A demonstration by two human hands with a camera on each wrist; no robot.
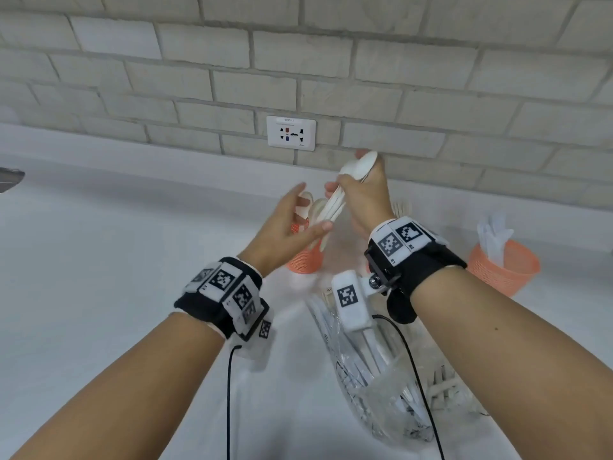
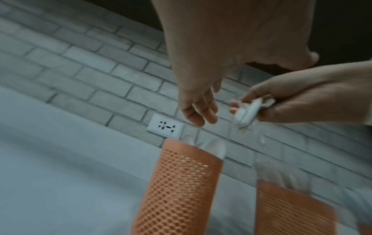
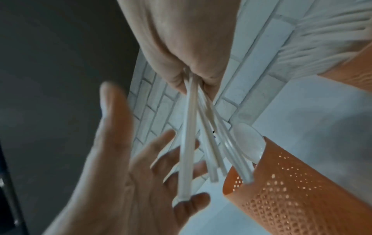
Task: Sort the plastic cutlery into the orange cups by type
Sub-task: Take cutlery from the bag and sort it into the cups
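The right hand (image 1: 363, 194) clamps a bundle of white plastic spoons (image 1: 345, 190), handles angled down toward the orange mesh cup (image 1: 303, 257) directly below; the left hand (image 1: 285, 224), fingers spread, steadies their lower ends.

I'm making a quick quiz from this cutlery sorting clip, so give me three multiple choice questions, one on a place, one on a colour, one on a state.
1. The wall socket sits:
A. on the brick wall
B. on the counter
C. inside a cup

2. The mesh cups are:
A. blue
B. orange
C. black

3. The right hand is:
A. resting flat and empty
B. gripping a bunch of white spoons
C. holding a cup

Answers: 1 A, it is set among the bricks; 2 B, every view shows orange mesh; 3 B, the fingers are wrapped round the handles, bowls sticking out above.
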